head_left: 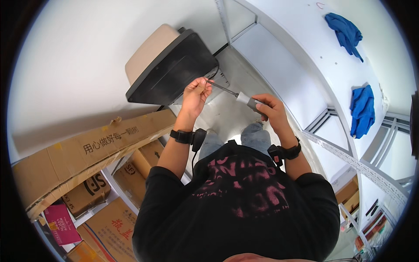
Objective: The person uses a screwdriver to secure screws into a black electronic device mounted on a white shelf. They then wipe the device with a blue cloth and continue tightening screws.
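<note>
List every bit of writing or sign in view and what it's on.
I won't copy wording out, only place it:
Long carton: a row of dark characters.
Logo carton: large black letters.
Arrow carton: a dark arrow.
Red-print carton: red characters; smaller lines too small to read.
Pink packet: pale print, too small to read.
Shirt: broken pink lettering, not fully readable.
Screwdriver: none readable.

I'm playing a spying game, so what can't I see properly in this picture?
In the head view:
Tip of the tool: too small to make out beside the left hand.
Part of its grey handle: covered by the right hand.
Insides of the cardboard boxes: hidden by their walls.
Dark thing at the right edge: cut off by the picture's rim.
</note>
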The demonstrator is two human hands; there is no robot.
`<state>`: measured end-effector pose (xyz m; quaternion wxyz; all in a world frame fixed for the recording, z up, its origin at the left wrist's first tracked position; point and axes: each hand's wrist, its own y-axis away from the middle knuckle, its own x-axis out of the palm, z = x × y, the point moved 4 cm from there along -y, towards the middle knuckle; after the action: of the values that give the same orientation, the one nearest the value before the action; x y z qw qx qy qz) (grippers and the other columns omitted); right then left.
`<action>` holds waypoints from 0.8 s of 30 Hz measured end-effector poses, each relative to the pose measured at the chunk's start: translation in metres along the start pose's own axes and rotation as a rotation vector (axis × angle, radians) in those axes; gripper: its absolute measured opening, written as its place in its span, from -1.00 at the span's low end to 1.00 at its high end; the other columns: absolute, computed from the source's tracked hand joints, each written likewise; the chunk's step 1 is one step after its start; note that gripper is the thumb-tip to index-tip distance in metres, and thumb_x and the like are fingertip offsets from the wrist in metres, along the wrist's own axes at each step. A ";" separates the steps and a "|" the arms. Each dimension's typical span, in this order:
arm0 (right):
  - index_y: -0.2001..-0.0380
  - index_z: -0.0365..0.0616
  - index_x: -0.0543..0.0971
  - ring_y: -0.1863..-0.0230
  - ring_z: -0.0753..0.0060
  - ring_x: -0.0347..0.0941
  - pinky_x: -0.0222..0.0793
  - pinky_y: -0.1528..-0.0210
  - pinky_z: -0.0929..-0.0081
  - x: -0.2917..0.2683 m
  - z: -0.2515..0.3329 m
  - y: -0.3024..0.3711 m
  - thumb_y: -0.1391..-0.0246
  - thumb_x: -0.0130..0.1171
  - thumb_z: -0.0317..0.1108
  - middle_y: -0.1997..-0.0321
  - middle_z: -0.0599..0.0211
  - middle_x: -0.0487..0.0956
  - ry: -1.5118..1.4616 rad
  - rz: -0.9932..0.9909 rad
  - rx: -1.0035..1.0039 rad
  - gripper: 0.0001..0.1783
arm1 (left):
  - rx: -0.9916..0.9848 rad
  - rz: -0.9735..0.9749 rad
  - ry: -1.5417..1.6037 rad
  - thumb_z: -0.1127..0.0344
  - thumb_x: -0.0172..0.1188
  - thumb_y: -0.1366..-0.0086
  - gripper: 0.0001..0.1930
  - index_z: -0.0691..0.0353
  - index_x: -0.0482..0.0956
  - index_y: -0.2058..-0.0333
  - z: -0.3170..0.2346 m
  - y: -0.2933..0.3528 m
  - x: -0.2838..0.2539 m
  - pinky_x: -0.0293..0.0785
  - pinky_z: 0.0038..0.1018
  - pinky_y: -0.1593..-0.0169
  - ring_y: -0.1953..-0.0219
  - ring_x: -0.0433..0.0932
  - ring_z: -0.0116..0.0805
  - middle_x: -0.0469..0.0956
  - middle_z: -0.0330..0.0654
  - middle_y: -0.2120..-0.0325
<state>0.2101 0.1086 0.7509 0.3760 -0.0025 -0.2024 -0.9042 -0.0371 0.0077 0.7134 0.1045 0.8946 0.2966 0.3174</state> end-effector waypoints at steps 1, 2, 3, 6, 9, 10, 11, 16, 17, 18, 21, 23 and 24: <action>0.15 -0.17 0.57 0.50 0.70 0.31 0.26 0.48 0.70 0.014 -0.003 0.001 -0.04 0.10 -0.40 0.42 0.48 0.50 0.038 -0.003 0.015 -0.73 | 0.018 -0.012 -0.041 0.33 0.05 -0.35 -0.86 0.26 0.52 0.29 -0.003 0.005 -0.016 0.51 -0.59 0.25 0.41 0.51 -0.53 0.59 -0.16 0.33; 0.15 -0.18 0.57 0.46 0.67 0.34 0.28 0.43 0.68 0.030 -0.007 0.002 -0.02 0.11 -0.42 0.41 0.47 0.51 0.105 -0.016 -0.065 -0.72 | 0.025 -0.016 -0.058 0.37 0.10 -0.32 -0.89 0.28 0.53 0.29 -0.005 0.011 -0.034 0.51 -0.60 0.25 0.42 0.52 -0.54 0.60 -0.11 0.34; 0.15 -0.18 0.56 0.43 0.64 0.36 0.30 0.37 0.66 0.047 -0.011 0.004 -0.01 0.12 -0.44 0.39 0.46 0.51 0.171 -0.030 -0.144 -0.72 | 0.016 -0.036 -0.074 0.37 0.10 -0.32 -0.89 0.28 0.53 0.29 -0.007 0.016 -0.052 0.51 -0.61 0.25 0.42 0.52 -0.54 0.60 -0.11 0.34; 0.17 -0.21 0.56 0.32 0.56 0.41 0.32 0.23 0.61 0.099 -0.024 0.011 0.06 0.15 -0.50 0.34 0.42 0.53 0.396 -0.044 -0.294 -0.70 | -0.036 -0.095 -0.098 0.34 0.13 -0.31 -0.87 0.28 0.53 0.29 -0.005 0.034 -0.107 0.49 -0.61 0.27 0.41 0.52 -0.52 0.59 -0.16 0.37; 0.18 -0.20 0.56 0.28 0.54 0.42 0.31 0.20 0.59 0.145 -0.052 0.011 0.11 0.17 -0.54 0.31 0.38 0.54 0.398 -0.059 -0.276 -0.68 | -0.123 -0.116 -0.075 0.33 0.14 -0.30 -0.87 0.27 0.52 0.28 0.001 0.050 -0.160 0.48 -0.59 0.25 0.40 0.53 -0.49 0.59 -0.18 0.40; 0.18 -0.20 0.56 0.28 0.55 0.42 0.31 0.21 0.59 0.159 -0.066 0.010 0.12 0.18 -0.55 0.30 0.37 0.54 0.359 -0.068 -0.251 -0.67 | -0.139 -0.129 -0.064 0.28 0.16 -0.30 -0.85 0.24 0.51 0.28 0.002 0.056 -0.177 0.48 -0.57 0.25 0.41 0.54 -0.47 0.59 -0.20 0.42; 0.17 -0.20 0.55 0.29 0.55 0.41 0.31 0.22 0.58 0.170 -0.075 0.011 0.11 0.17 -0.56 0.31 0.38 0.53 0.347 -0.063 -0.229 -0.67 | -0.156 -0.140 -0.069 0.26 0.16 -0.30 -0.84 0.23 0.51 0.28 0.002 0.061 -0.190 0.48 -0.57 0.25 0.41 0.53 -0.47 0.58 -0.22 0.43; 0.12 -0.18 0.50 0.38 0.61 0.36 0.31 0.31 0.61 0.214 -0.136 0.004 0.04 0.15 -0.55 0.34 0.45 0.49 0.233 -0.040 -0.192 -0.66 | -0.224 -0.145 -0.038 0.17 0.16 -0.30 -0.81 0.17 0.50 0.28 -0.007 0.067 -0.232 0.47 -0.53 0.27 0.40 0.52 -0.47 0.56 -0.28 0.47; 0.11 -0.18 0.49 0.39 0.63 0.34 0.30 0.34 0.63 0.225 -0.142 0.004 0.02 0.15 -0.55 0.34 0.46 0.49 0.107 -0.028 -0.123 -0.67 | -0.221 -0.150 -0.028 0.17 0.15 -0.30 -0.81 0.16 0.51 0.28 -0.010 0.064 -0.240 0.47 -0.53 0.28 0.40 0.52 -0.47 0.55 -0.29 0.47; 0.10 -0.18 0.48 0.40 0.65 0.33 0.29 0.36 0.65 0.237 -0.146 0.004 0.00 0.14 -0.54 0.33 0.47 0.48 -0.020 -0.016 -0.055 -0.67 | -0.217 -0.156 -0.019 0.16 0.15 -0.30 -0.81 0.15 0.51 0.28 -0.013 0.061 -0.247 0.47 -0.52 0.28 0.40 0.52 -0.47 0.55 -0.31 0.47; 0.08 -0.16 0.46 0.41 0.71 0.30 0.26 0.43 0.69 0.266 -0.165 0.001 -0.05 0.13 -0.53 0.31 0.49 0.48 -0.183 -0.026 0.022 -0.68 | -0.237 -0.152 0.049 0.18 0.14 -0.31 -0.83 0.10 0.52 0.22 -0.015 0.053 -0.265 0.47 -0.52 0.31 0.41 0.50 -0.50 0.54 -0.35 0.44; 0.06 -0.15 0.46 0.41 0.72 0.30 0.25 0.44 0.71 0.280 -0.177 -0.001 -0.07 0.13 -0.52 0.29 0.49 0.48 -0.206 -0.053 0.020 -0.68 | -0.254 -0.153 0.086 0.19 0.13 -0.31 -0.83 0.09 0.53 0.19 -0.015 0.047 -0.269 0.47 -0.52 0.31 0.41 0.50 -0.51 0.54 -0.36 0.44; 0.06 -0.14 0.45 0.41 0.72 0.30 0.26 0.44 0.70 0.287 -0.180 -0.001 -0.07 0.12 -0.52 0.29 0.50 0.47 -0.210 -0.070 0.013 -0.68 | -0.263 -0.169 0.102 0.20 0.13 -0.32 -0.82 0.08 0.53 0.16 -0.012 0.044 -0.275 0.46 -0.53 0.32 0.42 0.49 -0.51 0.53 -0.38 0.45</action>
<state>0.0302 -0.1518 0.6305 0.3211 -0.0878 -0.2464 -0.9102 -0.1954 -0.1919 0.6002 0.2318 0.8278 0.3319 0.3883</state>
